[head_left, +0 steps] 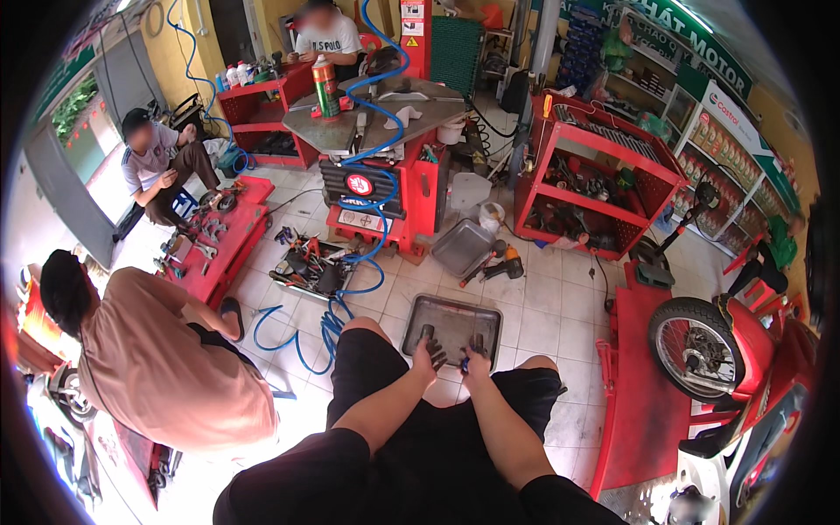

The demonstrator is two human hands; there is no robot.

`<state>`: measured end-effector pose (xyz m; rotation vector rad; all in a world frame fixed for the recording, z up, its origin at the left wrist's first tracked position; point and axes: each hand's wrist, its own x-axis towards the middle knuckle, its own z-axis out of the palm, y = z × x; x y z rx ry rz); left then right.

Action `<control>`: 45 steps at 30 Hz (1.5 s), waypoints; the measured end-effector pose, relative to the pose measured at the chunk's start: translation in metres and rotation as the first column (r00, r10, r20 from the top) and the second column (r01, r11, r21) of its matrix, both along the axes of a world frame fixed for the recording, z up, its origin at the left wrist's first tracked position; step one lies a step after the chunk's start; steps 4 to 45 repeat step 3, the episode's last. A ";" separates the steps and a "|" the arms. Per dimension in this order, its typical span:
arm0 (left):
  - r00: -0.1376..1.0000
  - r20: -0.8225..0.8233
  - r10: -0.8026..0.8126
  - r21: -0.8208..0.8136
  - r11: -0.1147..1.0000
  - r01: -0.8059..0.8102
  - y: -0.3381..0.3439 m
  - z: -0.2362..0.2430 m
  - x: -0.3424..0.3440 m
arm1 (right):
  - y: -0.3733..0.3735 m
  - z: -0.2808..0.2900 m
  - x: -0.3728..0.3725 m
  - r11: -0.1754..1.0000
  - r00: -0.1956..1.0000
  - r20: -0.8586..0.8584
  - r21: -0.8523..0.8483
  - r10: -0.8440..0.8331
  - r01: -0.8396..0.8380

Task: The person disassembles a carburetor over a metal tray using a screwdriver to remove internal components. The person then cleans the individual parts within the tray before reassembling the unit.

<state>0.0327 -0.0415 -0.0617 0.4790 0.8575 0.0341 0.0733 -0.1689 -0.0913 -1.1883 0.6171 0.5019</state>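
Both my hands are over the near side of a grey metal tray (pixel 418 308) on the tiled floor between my knees. My left hand (pixel 429 360), dark with grime, is closed around a short dark cylindrical part (pixel 427 332) that points up out of the fingers. A little to its right, my right hand (pixel 475 363) grips another dark, roughly cylindrical piece (pixel 478 339); a bit of blue shows by the fingers. The two pieces are apart. Their exact kind is too small to tell. Dark smears mark the tray's bottom.
Beyond the tray lie an orange-and-black power tool (pixel 506 262) and a second tray (pixel 462 248). A toolbox (pixel 315 267) and coiled blue hose (pixel 332 328) are ahead left. One person (pixel 175 350) crouches left. A red lift platform (pixel 643 385) and motorcycle wheel (pixel 696 348) stand right.
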 end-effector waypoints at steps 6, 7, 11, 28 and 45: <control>0.958 0.278 0.071 -0.028 0.997 -0.066 -0.006 0.017 -0.019 | -0.047 -0.004 0.001 0.820 0.990 0.136 0.570 -0.039 -0.046; 0.958 0.278 0.071 -0.028 0.997 -0.066 -0.006 0.017 -0.019 | -0.047 -0.004 0.001 0.820 0.990 0.136 0.570 -0.039 -0.046; 0.958 0.278 0.071 -0.028 0.997 -0.066 -0.006 0.017 -0.019 | -0.047 -0.004 0.001 0.820 0.990 0.136 0.570 -0.039 -0.046; 0.958 0.278 0.071 -0.028 0.997 -0.066 -0.006 0.017 -0.019 | -0.047 -0.004 0.001 0.820 0.990 0.136 0.570 -0.039 -0.046; 0.958 0.278 0.071 -0.028 0.997 -0.066 -0.006 0.017 -0.019 | -0.047 -0.004 0.001 0.820 0.990 0.136 0.570 -0.039 -0.046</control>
